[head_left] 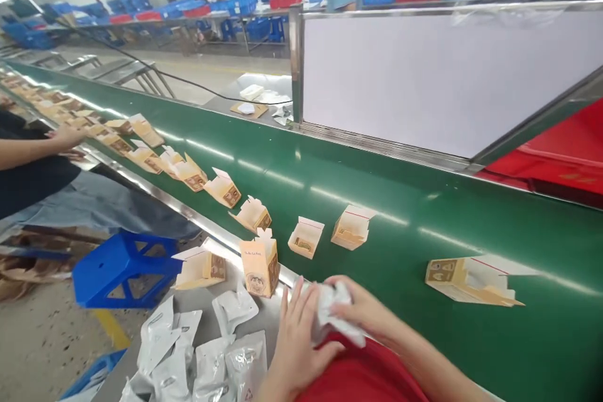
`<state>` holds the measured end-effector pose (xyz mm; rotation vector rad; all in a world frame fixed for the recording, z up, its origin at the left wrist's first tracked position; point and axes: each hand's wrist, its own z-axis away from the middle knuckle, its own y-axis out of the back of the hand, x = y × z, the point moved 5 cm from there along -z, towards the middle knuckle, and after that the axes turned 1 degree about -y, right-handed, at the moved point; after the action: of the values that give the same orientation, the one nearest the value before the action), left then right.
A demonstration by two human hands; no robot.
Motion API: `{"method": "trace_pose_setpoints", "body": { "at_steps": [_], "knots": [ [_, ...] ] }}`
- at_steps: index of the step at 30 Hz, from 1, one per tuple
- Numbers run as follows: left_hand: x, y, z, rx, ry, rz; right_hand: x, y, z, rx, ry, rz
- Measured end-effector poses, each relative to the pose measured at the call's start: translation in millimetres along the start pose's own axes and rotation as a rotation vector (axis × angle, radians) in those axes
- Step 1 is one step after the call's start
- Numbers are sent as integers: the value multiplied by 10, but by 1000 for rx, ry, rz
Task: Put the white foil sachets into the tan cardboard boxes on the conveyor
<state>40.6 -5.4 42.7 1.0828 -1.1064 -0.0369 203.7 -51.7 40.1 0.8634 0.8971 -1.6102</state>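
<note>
A white pouch (335, 314) is pinched between the curled right hand (365, 311) and the flat-fingered left hand (298, 342) at the near edge of the green conveyor belt (424, 226), close to an upright open carton (260, 266), seemingly for easy filling.

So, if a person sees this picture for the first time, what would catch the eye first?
Probably the long green conveyor belt running across the view, with a row of small open cardboard boxes lying on it. Close to the camera, the left hand and right hand together hold a white packet, beside a pile of similar white pouches on the steel edge. At far left, another person's hand reaches toward the boxes.
</note>
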Motion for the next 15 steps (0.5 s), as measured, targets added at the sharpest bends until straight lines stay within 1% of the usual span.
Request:
{"method": "trace_pose_setpoints", "body": {
  "at_steps": [2,3,4,5,6,7,8,9,10,12,14,15],
  "knots": [
    [142,-52,-413,97,37,184,-242,714,196,255,46,133],
    [185,-126,-629,121,78,281,-393,1054,291,402,92,207],
    [221,-234,-841,126,115,366,-551,1337,365,529,158,300],
    [256,-369,-1043,111,138,433,-697,1546,400,629,236,404],
    [290,-517,-1228,89,147,481,-818,1667,383,679,321,527],
    [314,-665,-1387,76,155,514,-901,1704,311,675,402,668],
    [320,-799,-1515,86,175,536,-934,1678,190,631,458,824],
    [311,-919,-1612,107,201,559,-910,1614,34,557,464,993],
    [293,-1025,-1679,128,227,583,-838,1540,-134,471,425,1152],
    [251,-1191,-1748,157,260,620,-635,1440,-422,330,282,1384],
    [228,-1310,-1772,145,264,624,-458,1421,-587,219,174,1457],
    [232,-1351,-1779,134,258,610,-392,1425,-631,153,162,1448]
  ]
}}
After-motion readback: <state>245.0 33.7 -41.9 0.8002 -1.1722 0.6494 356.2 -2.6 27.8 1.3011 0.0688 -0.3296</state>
